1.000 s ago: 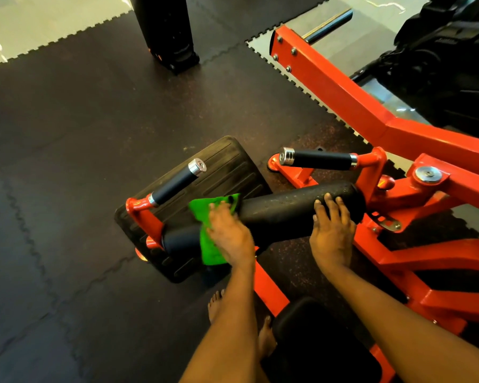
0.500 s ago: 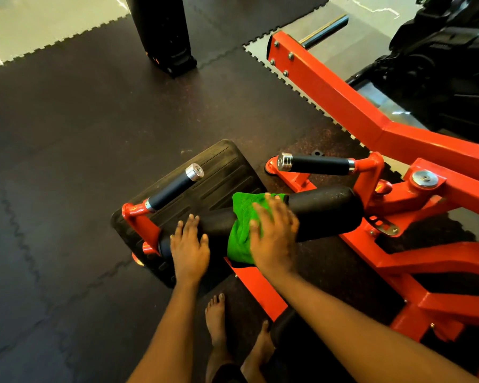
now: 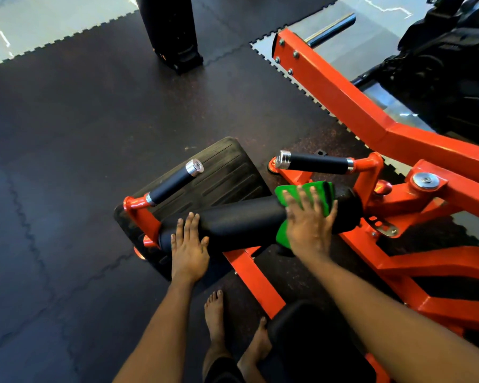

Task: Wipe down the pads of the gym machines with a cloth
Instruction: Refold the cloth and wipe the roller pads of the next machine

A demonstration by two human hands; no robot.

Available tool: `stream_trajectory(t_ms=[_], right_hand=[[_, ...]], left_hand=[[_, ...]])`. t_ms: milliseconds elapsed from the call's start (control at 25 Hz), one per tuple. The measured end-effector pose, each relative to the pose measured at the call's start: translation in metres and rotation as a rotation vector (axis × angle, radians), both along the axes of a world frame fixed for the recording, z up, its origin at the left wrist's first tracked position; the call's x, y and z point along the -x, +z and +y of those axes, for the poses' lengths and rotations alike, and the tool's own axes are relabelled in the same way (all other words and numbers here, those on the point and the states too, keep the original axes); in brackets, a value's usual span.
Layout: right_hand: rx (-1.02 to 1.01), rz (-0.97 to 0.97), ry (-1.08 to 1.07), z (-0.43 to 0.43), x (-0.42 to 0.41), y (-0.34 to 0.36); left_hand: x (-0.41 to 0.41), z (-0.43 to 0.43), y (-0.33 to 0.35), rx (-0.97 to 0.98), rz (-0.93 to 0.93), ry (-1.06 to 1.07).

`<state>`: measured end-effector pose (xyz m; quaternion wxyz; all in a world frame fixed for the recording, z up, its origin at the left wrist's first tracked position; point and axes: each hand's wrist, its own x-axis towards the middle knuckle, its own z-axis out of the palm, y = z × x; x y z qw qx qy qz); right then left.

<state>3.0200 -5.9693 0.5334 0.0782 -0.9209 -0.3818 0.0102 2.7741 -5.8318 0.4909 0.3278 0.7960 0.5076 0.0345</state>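
Observation:
A black roller pad (image 3: 241, 219) lies across the orange machine frame (image 3: 343, 92), just above the floor. A green cloth (image 3: 320, 194) is draped over the roller's right part. My right hand (image 3: 309, 228) presses on the cloth with its fingers spread. My left hand (image 3: 190, 244) rests flat on the bare left end of the roller and holds nothing. A second black pad (image 3: 315, 341) shows below, partly hidden by my right forearm.
Two black grip handles (image 3: 174, 183) (image 3: 315, 163) stick out behind the roller, above a ribbed black foot plate (image 3: 227, 172). My bare feet (image 3: 216, 316) stand on the dark rubber mat. A black post (image 3: 169, 31) stands farther off, with dark equipment (image 3: 454, 64) at top right.
The cloth passed from my left hand to my right, which slid it from the roller's left part to its right end. My left hand settled flat on the left end.

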Motion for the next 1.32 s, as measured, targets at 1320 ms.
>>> stream_trajectory(t_ms=[1320], right_hand=[[-0.043,0.027,0.179,0.08,0.12,-0.021]], left_hand=[[0.0,0.0,0.0,-0.022,0.151,-0.102]])
